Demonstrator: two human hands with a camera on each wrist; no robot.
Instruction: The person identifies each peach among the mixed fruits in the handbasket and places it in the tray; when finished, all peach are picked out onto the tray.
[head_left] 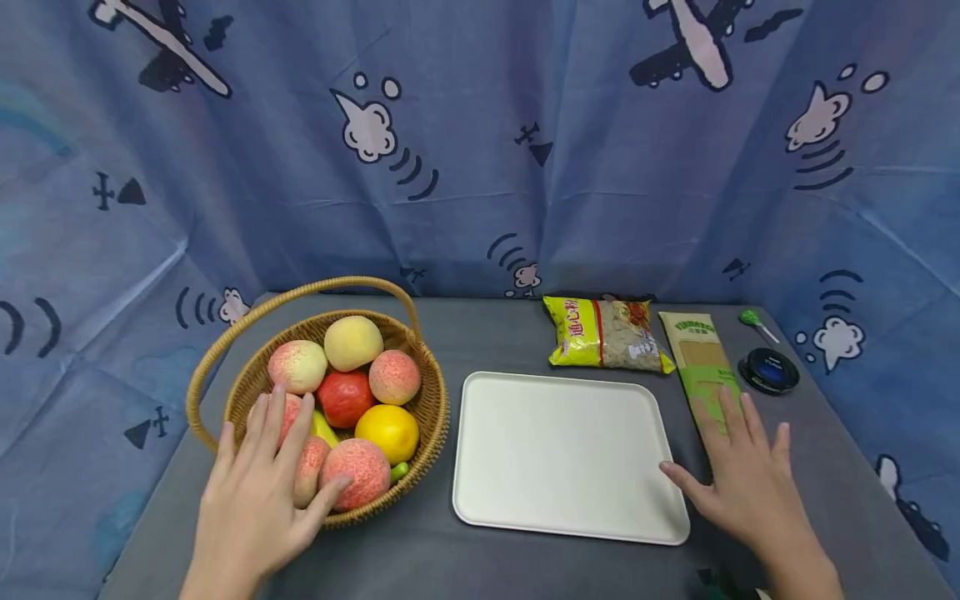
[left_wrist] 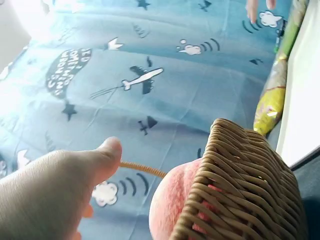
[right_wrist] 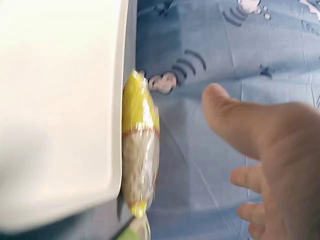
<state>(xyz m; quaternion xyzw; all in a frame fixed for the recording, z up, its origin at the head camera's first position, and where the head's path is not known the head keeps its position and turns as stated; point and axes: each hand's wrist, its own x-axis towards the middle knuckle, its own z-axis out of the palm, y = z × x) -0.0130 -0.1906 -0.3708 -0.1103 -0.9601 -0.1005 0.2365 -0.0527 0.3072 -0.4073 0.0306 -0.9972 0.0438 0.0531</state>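
- Basket (head_left: 437, 417): on the left part of the surface (head_left: 420, 562), ahead and to the right of the left hand (head_left: 255, 500).
- By judgement, important relation: left hand over the near left rim in the head view, so much nearer than the right hand (head_left: 742, 483).
- Round from above, therefore without clear long axis; handle (head_left: 360, 283) arching from near left to far right.
- Left hand: fingers extended and apart, gripping nothing; contact with the fruit not possible to tell.
- Right hand: fingers also spread, holding nothing; in the head view, over the near end of the green packet (head_left: 693, 346), with thumb over the right edge of the tray (head_left: 562, 458). Touching or not, cannot tell.
- Long axis of the green packet: from far to near; of the tray: from left to right.
- Counted inside the basket: at least six peaches (head_left: 356, 477), two partly behind the left hand; one red fruit (head_left: 345, 398), one lemon (head_left: 387, 432), one yellow banana-like piece (head_left: 324, 427), one green tip (head_left: 399, 472).
- Counted outside: one tray, one green packet, one yellow bag (head_left: 611, 335), one round dark tin (head_left: 768, 369), one small green-headed stick (head_left: 750, 317).
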